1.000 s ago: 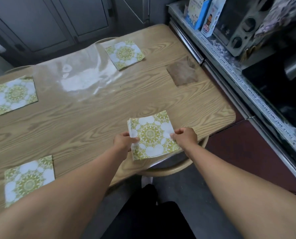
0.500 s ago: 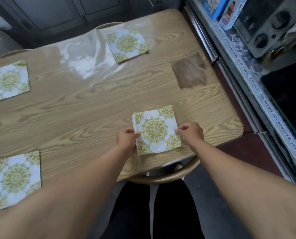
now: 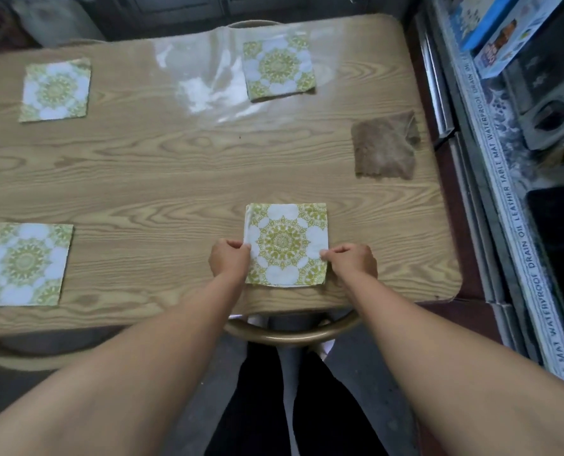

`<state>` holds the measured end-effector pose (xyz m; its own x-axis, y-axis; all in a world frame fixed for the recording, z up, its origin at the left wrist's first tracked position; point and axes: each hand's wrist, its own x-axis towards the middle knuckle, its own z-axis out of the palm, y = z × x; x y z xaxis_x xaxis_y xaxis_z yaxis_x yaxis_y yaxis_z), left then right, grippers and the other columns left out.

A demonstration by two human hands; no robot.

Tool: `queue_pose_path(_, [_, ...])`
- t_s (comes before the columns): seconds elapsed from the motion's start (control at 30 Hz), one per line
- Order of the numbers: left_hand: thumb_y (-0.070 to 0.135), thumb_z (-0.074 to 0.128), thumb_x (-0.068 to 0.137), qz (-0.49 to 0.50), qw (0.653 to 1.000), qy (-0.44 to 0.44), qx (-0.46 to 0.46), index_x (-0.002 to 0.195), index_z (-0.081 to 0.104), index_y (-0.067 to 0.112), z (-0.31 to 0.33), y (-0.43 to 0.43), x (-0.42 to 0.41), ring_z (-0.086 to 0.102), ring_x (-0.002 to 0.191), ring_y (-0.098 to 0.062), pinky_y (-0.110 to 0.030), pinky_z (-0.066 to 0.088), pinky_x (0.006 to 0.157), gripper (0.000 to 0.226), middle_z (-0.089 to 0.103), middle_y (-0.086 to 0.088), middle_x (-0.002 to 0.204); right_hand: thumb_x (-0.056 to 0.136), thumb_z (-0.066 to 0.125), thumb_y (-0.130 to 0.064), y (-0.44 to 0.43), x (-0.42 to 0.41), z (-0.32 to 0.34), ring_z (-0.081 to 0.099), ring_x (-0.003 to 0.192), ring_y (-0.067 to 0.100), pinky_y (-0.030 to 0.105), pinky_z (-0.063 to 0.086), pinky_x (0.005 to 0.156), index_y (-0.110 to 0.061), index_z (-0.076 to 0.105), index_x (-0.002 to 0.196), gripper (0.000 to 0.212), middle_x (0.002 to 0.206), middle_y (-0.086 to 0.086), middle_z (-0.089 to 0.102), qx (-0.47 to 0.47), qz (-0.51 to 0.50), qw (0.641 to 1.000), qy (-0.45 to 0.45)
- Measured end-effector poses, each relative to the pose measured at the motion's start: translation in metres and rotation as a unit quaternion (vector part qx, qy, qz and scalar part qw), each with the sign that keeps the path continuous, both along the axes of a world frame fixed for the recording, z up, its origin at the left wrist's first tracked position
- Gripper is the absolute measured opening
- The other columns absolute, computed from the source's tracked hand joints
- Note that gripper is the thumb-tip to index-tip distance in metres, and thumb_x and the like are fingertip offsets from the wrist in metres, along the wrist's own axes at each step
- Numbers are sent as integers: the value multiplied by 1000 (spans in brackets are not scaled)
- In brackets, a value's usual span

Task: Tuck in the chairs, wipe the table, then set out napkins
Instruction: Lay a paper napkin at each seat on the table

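A green-and-white patterned napkin [image 3: 285, 243] lies flat near the front edge of the wooden table [image 3: 162, 179]. My left hand [image 3: 229, 260] pinches its left edge and my right hand [image 3: 353, 263] pinches its right edge. Three more napkins of the same pattern lie on the table: near left [image 3: 25, 264], far left [image 3: 55, 90] and far right [image 3: 279, 69]. A brown wiping cloth [image 3: 385, 146] lies by the table's right edge. A chair back [image 3: 290, 335] curves under the table edge right below the held napkin.
A counter with a printed mat edge [image 3: 517, 205] runs along the right, close to the table, carrying boxes [image 3: 494, 31] and a dark appliance. Another chair back [image 3: 14, 358] shows at the near left. Dark cabinet doors stand behind the table.
Both hands moved the napkin forward from the table's front edge and squared it flat on the wood. My view tilted further down over the table.
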<state>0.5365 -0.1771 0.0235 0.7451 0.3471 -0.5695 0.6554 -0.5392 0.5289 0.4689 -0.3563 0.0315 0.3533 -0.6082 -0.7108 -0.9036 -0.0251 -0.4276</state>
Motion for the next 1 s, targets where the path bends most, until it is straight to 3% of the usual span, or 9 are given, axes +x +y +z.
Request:
queue_pose_path(0.1, [13,57,89,22,1000,0,-9,95,63,8,1,0,-1,61,95,-26,-32,47,81,10,68,-11,107,70,81,-35,-1,1,-1,68,89,26,30,53,81,-23,69,71,17,91,1,75,6,-11,1000,3])
queue_pose_path(0.3, [13,60,90,15,999,30,-9,105,66,4,1,1,3,62,103,-28,-36,51,92,18,68,-11,110,70,81,-34,-2,3,-3,67,87,26,28,52,79,-22,73,73,15,93,2,75,13,-30,999,6])
queue_pose_path(0.47, [9,62,86,19,999,42,-16,98,69,4,1,3,7,65,100,-28,-38,53,93,15,71,-11,104,65,84,-31,-3,7,-4,61,76,24,26,49,73,-18,70,67,19,94,5,75,12,-74,997,6])
queue_pose_path(0.6, [6,58,87,9,999,44,-22,81,67,6,1,5,7,65,94,-28,-34,53,85,11,70,-10,99,63,86,-28,0,12,-5,64,82,27,27,49,74,-12,74,82,28,100,10,74,1,-109,994,13])
queue_pose_path(0.73, [3,52,86,-8,999,40,-22,58,54,14,2,7,4,58,77,-25,-29,46,71,30,65,-8,82,63,87,-25,7,12,-6,66,80,26,29,52,76,-18,64,61,24,93,9,74,7,-129,992,1])
queue_pose_path(0.87, [3,51,85,-20,998,44,-32,65,61,10,3,10,5,55,73,-22,-26,40,64,23,64,-8,78,62,87,-23,10,10,-8,66,73,25,26,51,73,-20,61,49,29,81,5,74,8,-150,989,-11])
queue_pose_path(1.0, [5,52,87,-28,998,42,-39,81,70,2,2,14,4,65,86,-27,-26,44,68,19,72,-11,94,60,88,-23,12,9,-10,68,71,25,30,56,77,-20,65,49,25,77,3,75,11,-161,987,-19])
